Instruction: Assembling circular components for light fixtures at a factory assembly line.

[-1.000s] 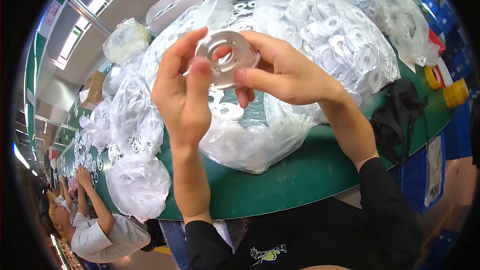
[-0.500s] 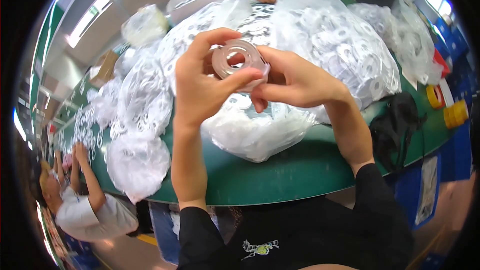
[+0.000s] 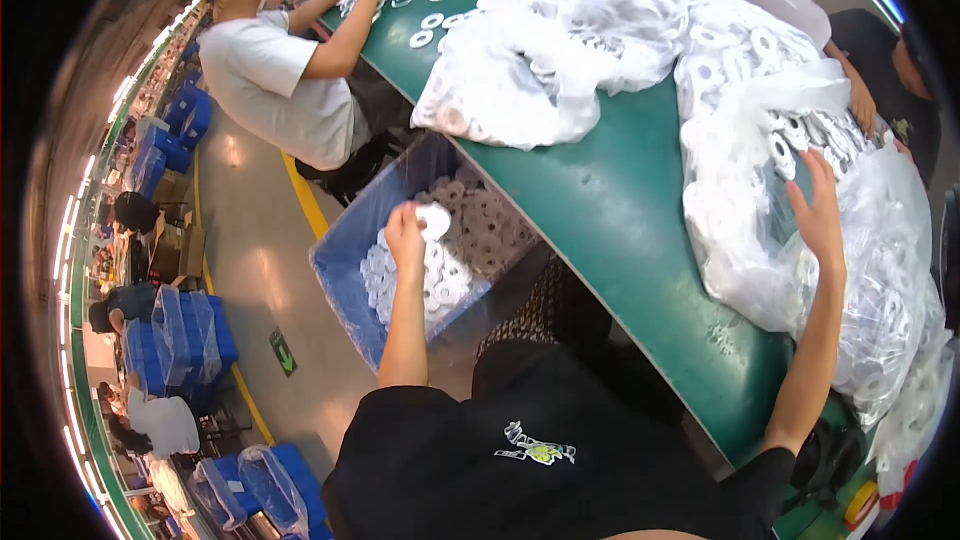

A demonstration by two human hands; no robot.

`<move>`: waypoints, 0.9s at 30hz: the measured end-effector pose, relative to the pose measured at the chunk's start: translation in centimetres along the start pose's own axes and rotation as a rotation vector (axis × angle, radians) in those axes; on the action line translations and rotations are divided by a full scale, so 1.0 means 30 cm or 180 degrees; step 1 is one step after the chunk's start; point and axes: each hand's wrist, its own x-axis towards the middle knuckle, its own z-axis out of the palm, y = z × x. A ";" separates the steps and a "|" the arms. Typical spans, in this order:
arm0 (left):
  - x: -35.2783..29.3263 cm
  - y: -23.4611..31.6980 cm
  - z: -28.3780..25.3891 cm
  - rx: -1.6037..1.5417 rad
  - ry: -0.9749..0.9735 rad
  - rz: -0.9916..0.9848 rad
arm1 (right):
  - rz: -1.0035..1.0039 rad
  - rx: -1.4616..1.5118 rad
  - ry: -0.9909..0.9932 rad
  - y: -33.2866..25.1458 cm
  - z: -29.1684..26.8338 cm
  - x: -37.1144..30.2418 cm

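green table [image 3: 600, 210] runs from the far left to the near right of a workshop with a grey floor [image 3: 255, 240]. on the left, the left hand [image 3: 405, 235] pinches a white ring disc [image 3: 434, 221] in its fingers, above a blue bin [image 3: 345, 275] where more pale discs [image 3: 440, 280] lie. on the right, the right hand [image 3: 820, 205] holds its fingers spread wide at an open clear bag [image 3: 720, 240] of white rings [image 3: 835, 130]; whether it touches them, i cannot tell. at the far left, a co-worker [image 3: 275, 90] wears a white shirt.
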 end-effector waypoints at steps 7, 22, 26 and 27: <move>-0.197 -0.679 -0.273 0.2600 -0.0282 -0.0984 | -0.0506 -0.1164 0.0170 0.153 0.162 0.083; 0.159 0.745 0.470 0.1826 -0.1723 0.3324 | 0.1159 0.2152 0.1542 0.019 0.034 -0.029; 0.408 0.554 0.573 0.3252 -0.1916 0.3261 | 0.1407 0.2887 0.1329 -0.036 0.121 -0.131; 0.395 0.576 0.594 0.3122 -0.1821 0.3186 | 0.1402 0.2728 0.1127 0.011 0.119 -0.170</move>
